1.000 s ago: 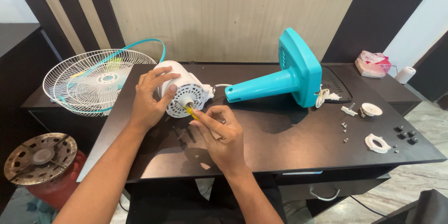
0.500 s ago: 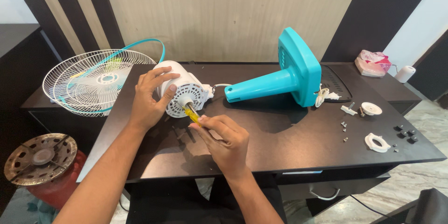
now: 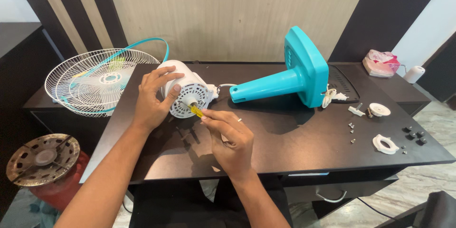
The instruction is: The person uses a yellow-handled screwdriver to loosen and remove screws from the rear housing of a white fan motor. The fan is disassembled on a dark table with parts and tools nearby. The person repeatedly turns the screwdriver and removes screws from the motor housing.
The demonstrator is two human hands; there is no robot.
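Note:
A white fan motor housing (image 3: 187,90) lies on its side on the dark table (image 3: 294,138), its vented face toward me. My left hand (image 3: 154,97) grips the housing from the left and over the top. My right hand (image 3: 230,138) holds a small yellow-handled screwdriver (image 3: 195,111), whose tip sits against the motor's face just below the shaft. A white cable runs from the motor to the turquoise fan base and stem (image 3: 294,78), which lies tipped over at the table's back.
White wire fan guards with a turquoise ring (image 3: 97,83) lean off the table's left end. White plastic rings (image 3: 384,143), a cap (image 3: 379,109), screws and small black feet (image 3: 414,134) lie at the right. A round metal burner on a red cylinder (image 3: 42,154) stands at floor left.
My right hand has shifted slightly down and right while the screwdriver stays at the motor's face. My left hand keeps the same hold on the housing.

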